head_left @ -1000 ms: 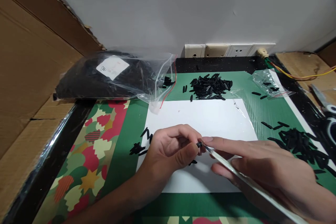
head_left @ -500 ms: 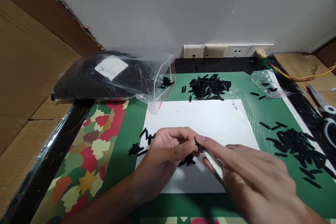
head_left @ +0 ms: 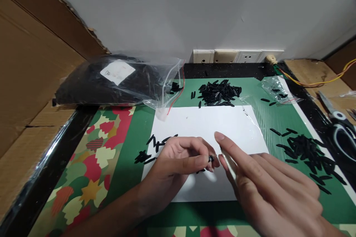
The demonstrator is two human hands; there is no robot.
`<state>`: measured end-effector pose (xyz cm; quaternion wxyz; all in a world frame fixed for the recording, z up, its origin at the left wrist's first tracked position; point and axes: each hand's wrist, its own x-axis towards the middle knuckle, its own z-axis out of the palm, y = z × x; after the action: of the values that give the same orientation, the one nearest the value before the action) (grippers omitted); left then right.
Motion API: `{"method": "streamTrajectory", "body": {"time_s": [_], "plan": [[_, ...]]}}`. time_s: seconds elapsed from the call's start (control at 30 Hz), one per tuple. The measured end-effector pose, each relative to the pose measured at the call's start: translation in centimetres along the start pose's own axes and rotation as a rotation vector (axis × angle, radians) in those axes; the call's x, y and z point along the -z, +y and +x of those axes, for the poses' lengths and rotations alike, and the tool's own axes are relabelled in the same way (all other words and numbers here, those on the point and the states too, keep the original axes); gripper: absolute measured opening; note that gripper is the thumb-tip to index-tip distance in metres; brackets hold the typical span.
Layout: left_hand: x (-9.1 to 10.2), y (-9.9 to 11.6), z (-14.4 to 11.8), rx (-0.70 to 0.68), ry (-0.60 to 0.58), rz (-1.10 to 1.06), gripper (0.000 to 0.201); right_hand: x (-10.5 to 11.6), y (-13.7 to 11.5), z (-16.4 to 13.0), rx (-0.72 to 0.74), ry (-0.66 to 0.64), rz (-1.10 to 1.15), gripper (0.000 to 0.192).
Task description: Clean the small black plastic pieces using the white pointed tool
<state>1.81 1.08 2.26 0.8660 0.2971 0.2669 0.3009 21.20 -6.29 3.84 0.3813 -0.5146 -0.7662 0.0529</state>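
Closest up, the right hand [head_left: 275, 181] has its fingers wrapped around a slim white tool [head_left: 230, 164], index finger stretched along the top, and its tip is hard to make out. Just beside it the left hand [head_left: 180, 159] is pinching a small black piece [head_left: 211, 159] between thumb and fingers, the other fingers curled loosely behind. The hands look very slightly apart at the fingertips, with the piece sitting at the left one's tips, its free end poking out toward the right hand. My guess is the thing weighs next to nothing and is stiff, maybe plastic, with a bit of a shine, so it could be slick and easy to flick away. Probably not super fragile, but thin enough that I wouldn't bend it. I'd grip it by the flanks near one end, like here, and leave the other end free. It's held up over the white sheet [head_left: 222, 122], with a few dark bits partly hidden below the fingers. Off the left wrist there's a loose cluster [head_left: 142, 156], and past the right knuckles a bigger pile [head_left: 302, 147] on the green mat [head_left: 125, 148]. Further back: scissors [head_left: 338, 116] far right, a fat clear bag [head_left: 91, 85] of dark stuff left, and a heap [head_left: 218, 92] of similar bits behind the sheet, in front of the sockets [head_left: 225, 56].
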Motion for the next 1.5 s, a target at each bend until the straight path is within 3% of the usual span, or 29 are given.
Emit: {"method": "streamTrajectory", "body": {"time_s": [0.13, 0.23, 0.3, 0.37, 0.47, 0.6, 0.83, 1.03, 1.5], "plan": [[0.5, -0.1, 0.0, -0.065, 0.029, 0.067, 0.015, -0.2, 1.0, 1.7, -0.003, 0.141, 0.054, 0.025], [1.0, -0.3, 0.1, -0.147, 0.05, 0.132, 0.014, -0.3, 1.8, 2.0, 0.008, 0.076, -0.005, 0.043], [1.3, -0.3, 0.3, -0.194, 0.073, 0.195, 0.011, -0.3, 2.2, 1.7, 0.0, 0.038, -0.081, 0.039], [1.5, -0.4, 0.4, -0.228, 0.091, 0.242, 0.008, -0.4, 2.4, 1.2, -0.113, 0.152, -0.127, 0.033], [1.6, -0.3, 0.4, -0.239, 0.125, 0.262, 0.006, -0.8, 2.2, 0.5, -0.188, 0.241, -0.027, 0.034], [1.4, -0.2, 0.3, -0.219, 0.186, 0.294, 0.008, -0.8, 2.3, 0.2, -0.153, 0.214, 0.177, 0.032], [1.4, -0.1, 0.2, -0.228, 0.179, 0.275, 0.011, 0.7, 3.9, 0.2, -0.126, -0.049, 0.249, 0.024], [1.3, -0.1, 0.2, -0.231, 0.127, 0.234, 0.009, 0.3, 2.8, 1.5, -0.126, -0.011, 0.388, 0.013], [1.5, -0.4, 0.0, -0.255, 0.083, 0.221, 0.004, -0.6, 2.5, 0.6, -0.134, 0.073, 0.474, 0.022]]}}
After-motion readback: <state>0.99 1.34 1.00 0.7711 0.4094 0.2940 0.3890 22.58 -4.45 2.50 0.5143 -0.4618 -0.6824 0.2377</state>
